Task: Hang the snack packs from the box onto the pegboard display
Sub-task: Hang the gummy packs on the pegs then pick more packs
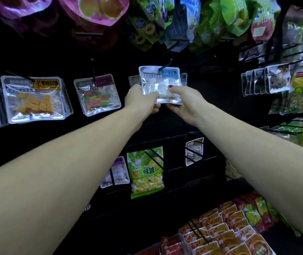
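At frame centre we hold the blue-labelled candy pouch (160,85) against the black peg (166,65). Our left hand (141,99) grips its lower left edge; our right hand (182,97) pinches the lower right. It looks light, floppy and slick, so we judge gripping nearer the hang hole steadier.

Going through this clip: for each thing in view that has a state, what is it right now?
Left hand: grips the blue-label pack's lower left edge.
Right hand: grips its lower right edge.
Blue-label pack: held up at a peg, top edge at the peg's tip.
Mango pack: hanging on its peg.
Colourful gummy pack: hanging.
Green durian pack: hanging, lower row.
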Demonstrator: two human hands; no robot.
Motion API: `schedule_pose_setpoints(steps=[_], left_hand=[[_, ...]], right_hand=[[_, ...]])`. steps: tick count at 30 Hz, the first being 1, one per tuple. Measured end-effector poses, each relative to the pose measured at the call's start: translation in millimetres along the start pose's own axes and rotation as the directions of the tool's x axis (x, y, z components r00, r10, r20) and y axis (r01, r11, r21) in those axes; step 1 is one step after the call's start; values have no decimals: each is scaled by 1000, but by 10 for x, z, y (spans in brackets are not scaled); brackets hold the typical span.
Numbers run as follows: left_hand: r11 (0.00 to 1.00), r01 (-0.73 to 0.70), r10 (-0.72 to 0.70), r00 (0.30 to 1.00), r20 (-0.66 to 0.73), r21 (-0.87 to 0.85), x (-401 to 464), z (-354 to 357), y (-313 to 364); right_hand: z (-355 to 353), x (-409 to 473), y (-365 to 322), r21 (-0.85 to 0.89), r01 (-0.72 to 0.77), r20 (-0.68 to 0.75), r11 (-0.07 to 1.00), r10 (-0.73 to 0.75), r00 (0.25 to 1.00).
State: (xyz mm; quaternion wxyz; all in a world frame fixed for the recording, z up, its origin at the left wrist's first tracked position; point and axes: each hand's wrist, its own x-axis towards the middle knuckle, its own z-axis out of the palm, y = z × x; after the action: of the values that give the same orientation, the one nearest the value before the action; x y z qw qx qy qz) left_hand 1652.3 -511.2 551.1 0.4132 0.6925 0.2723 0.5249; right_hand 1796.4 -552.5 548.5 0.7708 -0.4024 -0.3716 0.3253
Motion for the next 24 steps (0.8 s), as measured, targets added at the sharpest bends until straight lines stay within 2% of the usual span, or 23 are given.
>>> schedule_pose_setpoints(steps=[7,12,17,24], left_hand=[[1000,9,-9,998,-65,1,310,43,-268],[992,91,-85,994,-68,86,564,12,-520],[981,157,-151,987,-60,114,537,-56,-676],[982,147,-144,989,-32,120,60,-480,-486]], right_hand=[[45,409,212,-23,25,34,999,-24,999],[139,710,412,-39,25,-24,999,-26,999],[158,774,498,-32,0,-152,999,-5,988],[125,243,587,-246,-111,-262,963,44,964]])
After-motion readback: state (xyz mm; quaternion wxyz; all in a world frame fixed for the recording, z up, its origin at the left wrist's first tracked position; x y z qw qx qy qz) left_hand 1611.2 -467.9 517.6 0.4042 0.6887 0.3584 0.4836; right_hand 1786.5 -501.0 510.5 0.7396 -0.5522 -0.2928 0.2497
